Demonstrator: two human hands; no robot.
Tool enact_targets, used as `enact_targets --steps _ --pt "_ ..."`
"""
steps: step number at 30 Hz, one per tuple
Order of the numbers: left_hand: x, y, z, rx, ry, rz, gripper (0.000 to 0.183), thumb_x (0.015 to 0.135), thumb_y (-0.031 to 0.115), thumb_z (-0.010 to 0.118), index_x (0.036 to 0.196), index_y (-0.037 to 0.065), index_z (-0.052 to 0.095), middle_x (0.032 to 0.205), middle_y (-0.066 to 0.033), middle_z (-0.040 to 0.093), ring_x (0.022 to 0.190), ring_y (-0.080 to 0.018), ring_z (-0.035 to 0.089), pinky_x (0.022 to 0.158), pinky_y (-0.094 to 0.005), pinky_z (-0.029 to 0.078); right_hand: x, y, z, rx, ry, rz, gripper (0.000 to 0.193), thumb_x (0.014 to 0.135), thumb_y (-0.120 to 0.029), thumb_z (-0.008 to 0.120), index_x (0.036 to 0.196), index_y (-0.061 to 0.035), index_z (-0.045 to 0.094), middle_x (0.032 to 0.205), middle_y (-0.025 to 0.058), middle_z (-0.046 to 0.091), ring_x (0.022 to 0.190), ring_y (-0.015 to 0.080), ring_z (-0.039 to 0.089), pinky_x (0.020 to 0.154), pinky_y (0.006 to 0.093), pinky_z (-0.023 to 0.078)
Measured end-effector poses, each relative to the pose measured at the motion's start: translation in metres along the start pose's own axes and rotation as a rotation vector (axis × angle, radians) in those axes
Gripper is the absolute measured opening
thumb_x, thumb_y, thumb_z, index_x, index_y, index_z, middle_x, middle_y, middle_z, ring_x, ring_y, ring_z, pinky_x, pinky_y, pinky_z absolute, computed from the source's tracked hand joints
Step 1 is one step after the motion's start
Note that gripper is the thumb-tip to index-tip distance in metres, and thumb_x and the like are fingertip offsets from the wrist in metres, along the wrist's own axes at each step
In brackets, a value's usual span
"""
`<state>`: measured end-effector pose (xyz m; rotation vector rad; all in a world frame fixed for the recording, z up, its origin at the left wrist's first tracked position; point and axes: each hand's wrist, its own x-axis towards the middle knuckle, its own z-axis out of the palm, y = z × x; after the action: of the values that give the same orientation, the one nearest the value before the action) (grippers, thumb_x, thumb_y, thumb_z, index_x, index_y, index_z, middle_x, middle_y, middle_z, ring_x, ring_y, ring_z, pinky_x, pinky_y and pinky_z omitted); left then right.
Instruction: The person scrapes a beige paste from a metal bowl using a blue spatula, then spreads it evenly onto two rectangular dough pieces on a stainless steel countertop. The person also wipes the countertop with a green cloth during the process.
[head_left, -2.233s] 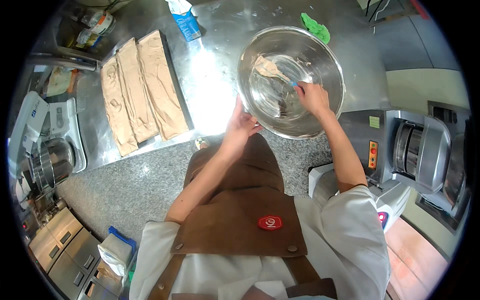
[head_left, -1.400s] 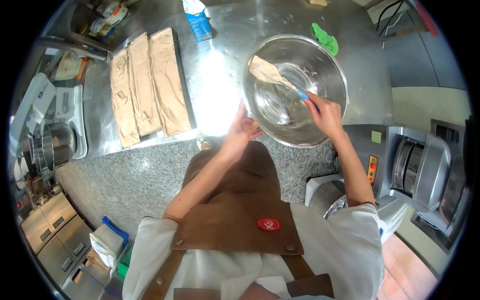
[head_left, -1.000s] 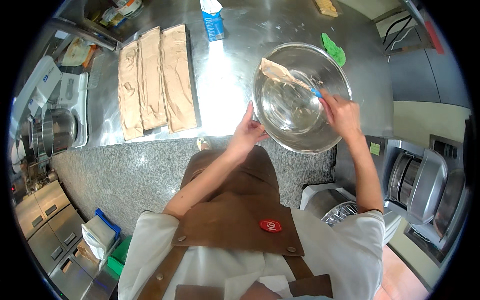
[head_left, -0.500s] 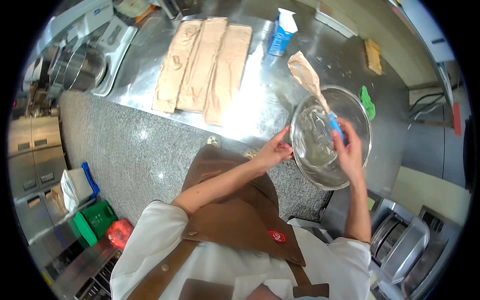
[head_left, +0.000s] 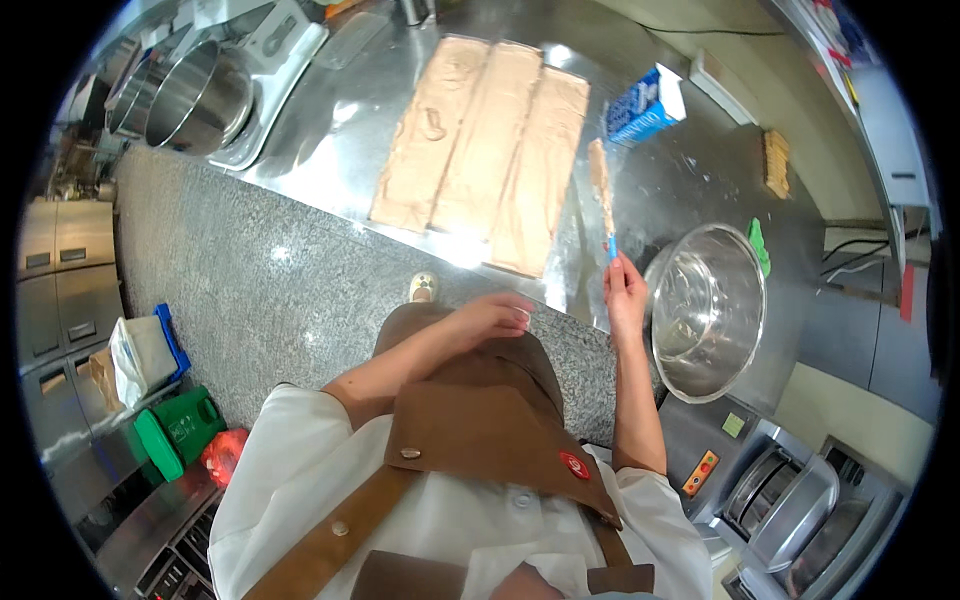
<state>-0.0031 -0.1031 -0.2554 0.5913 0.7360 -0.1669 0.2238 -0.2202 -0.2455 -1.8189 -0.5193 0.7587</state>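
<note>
My right hand (head_left: 626,298) is closed around the blue handle of a spatula (head_left: 602,190), held upright with its blade smeared in light brown cream. The blade is between the cream-covered slabs and the carton. To the right of that hand stands a steel mixing bowl (head_left: 742,335) with a little cream residue inside. Three long slabs (head_left: 485,150) spread with light brown cream lie side by side on the steel table (head_left: 330,180). My left hand (head_left: 494,317) hovers in front of my apron, off the table edge, fingers loosely bent and holding nothing.
A blue and white carton (head_left: 645,108) lies tilted beyond the spatula. Behind the bowl are a green cloth (head_left: 758,247), a yellowish block (head_left: 776,163) and a white tray (head_left: 722,88). Steel mixer bowls (head_left: 200,100) stand at far left. Lower right, metal pans (head_left: 795,510) are stacked.
My right hand has carried the spatula left, out from over the bowl. My left hand has drawn away from the bowl's rim. The carton has gone from upright to tilted, and the view has shifted.
</note>
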Motion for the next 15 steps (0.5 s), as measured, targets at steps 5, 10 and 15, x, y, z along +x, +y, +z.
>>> enact_targets --steps 5,10,15 --pt "-0.016 -0.002 -0.089 -0.345 0.118 0.128 0.033 0.092 -0.002 0.046 0.124 -0.004 0.053 0.109 -0.0133 0.060 0.103 -0.0236 0.061 0.098 -0.0352 0.051 0.002 -0.031 0.038 0.141 0.008 0.113 0.033 0.102 -0.024 0.049 0.127 -0.0049 0.060 0.070 -0.0072 0.044 0.054 0.0017 0.034 0.046 0.0190 0.026" --pt "-0.031 0.021 -0.136 -0.758 0.214 0.232 0.042 0.099 0.017 0.036 0.132 -0.009 0.042 0.125 -0.0220 0.053 0.118 -0.0320 0.053 0.106 -0.0423 0.043 0.001 -0.040 0.068 0.089 -0.013 0.066 0.033 0.102 -0.023 0.050 0.127 -0.0048 0.062 0.069 -0.0073 0.043 0.055 0.0019 0.033 0.047 0.0195 0.026" --pt "-0.041 0.036 -0.152 -1.170 0.048 0.192 0.073 0.103 0.050 0.020 0.138 -0.013 0.032 0.137 -0.0269 0.045 0.130 -0.0371 0.043 0.113 -0.0482 0.031 0.002 -0.057 0.094 0.049 -0.053 0.064 0.033 0.102 -0.023 0.050 0.127 -0.0039 0.062 0.070 -0.0072 0.044 0.055 0.0014 0.033 0.047 0.0188 0.025"
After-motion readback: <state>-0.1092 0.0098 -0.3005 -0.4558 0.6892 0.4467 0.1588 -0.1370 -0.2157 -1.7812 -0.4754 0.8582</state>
